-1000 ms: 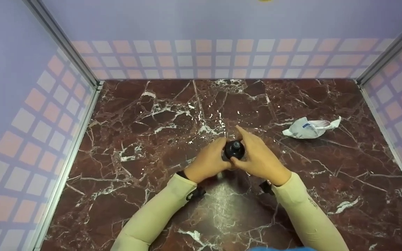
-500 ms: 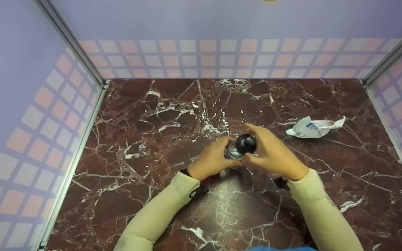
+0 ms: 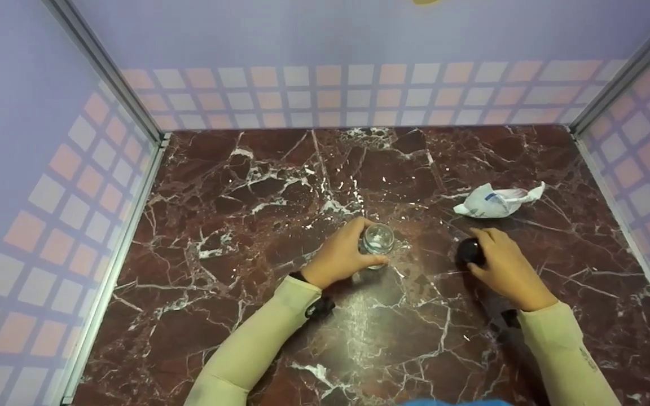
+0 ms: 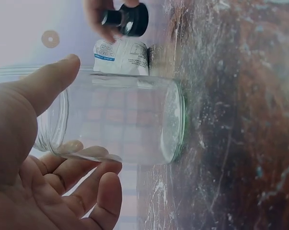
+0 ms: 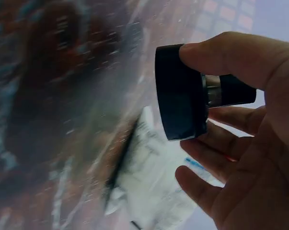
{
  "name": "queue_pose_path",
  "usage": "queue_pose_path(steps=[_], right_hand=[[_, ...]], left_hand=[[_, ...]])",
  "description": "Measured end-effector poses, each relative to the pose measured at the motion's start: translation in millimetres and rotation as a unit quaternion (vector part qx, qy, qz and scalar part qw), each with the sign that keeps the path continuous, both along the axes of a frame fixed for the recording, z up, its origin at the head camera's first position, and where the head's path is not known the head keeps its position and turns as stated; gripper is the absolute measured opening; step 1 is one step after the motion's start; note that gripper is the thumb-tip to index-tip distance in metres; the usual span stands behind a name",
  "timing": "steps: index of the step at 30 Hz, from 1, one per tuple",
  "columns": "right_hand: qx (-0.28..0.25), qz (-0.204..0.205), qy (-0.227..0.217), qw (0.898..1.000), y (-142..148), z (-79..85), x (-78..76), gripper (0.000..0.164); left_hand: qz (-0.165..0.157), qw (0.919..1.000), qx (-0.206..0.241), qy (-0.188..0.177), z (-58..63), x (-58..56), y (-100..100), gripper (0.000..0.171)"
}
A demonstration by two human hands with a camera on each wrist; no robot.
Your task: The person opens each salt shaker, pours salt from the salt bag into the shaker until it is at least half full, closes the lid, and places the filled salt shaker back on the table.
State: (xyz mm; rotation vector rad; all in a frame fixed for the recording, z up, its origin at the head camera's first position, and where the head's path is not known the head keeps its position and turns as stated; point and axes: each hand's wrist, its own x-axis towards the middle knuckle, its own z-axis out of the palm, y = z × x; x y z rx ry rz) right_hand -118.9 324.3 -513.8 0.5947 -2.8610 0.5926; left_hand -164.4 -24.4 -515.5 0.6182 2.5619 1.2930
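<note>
My left hand (image 3: 339, 256) holds a clear glass jar (image 3: 378, 238) around its upper part, thumb on one side and fingers on the other. The jar stands upright with its mouth uncovered, and its see-through wall (image 4: 120, 120) fills the middle of the left wrist view. To the right, my right hand (image 3: 510, 273) grips a black lid (image 3: 470, 251) by its rim. In the right wrist view the lid (image 5: 180, 96) shows a wide round cap and a narrower knob with a metallic band between them. A gap separates it from the tabletop.
A crumpled white packet (image 3: 488, 203) with a blue mark lies just beyond my right hand. White specks (image 3: 353, 189) lie scattered on the dark red marbled tabletop (image 3: 235, 338) behind the jar. Tiled-pattern panels (image 3: 325, 93) close in the back and both sides.
The black lid has come off the jar in my right hand and moved well to the right, close to the packet. My left hand stays on the jar.
</note>
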Motion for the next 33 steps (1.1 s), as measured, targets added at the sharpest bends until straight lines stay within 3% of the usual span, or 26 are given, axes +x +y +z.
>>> queue_pose_path(steps=[5, 15, 27, 33], right_hand=[[-0.039, -0.027, -0.098, 0.994, 9.3, -3.2, 7.0, 0.057], [-0.047, -0.062, -0.161, 0.984, 14.4, -4.0, 6.4, 0.053], [-0.005, -0.074, -0.159, 0.984, 13.4, 0.2, 1.2, 0.050], [-0.031, -0.041, -0.156, 0.986, 13.5, -3.8, -1.8, 0.052]], left_hand=[[-0.007, 0.9999, -0.006, -0.006, 1.9, -3.6, -0.4, 0.072], [0.000, 0.9994, -0.035, 0.004, 3.0, -3.9, 0.7, 0.074], [-0.002, 0.9994, -0.033, -0.008, 3.7, -2.9, 1.5, 0.074], [0.000, 0.9981, -0.062, -0.005, 9.2, -6.5, 4.3, 0.078]])
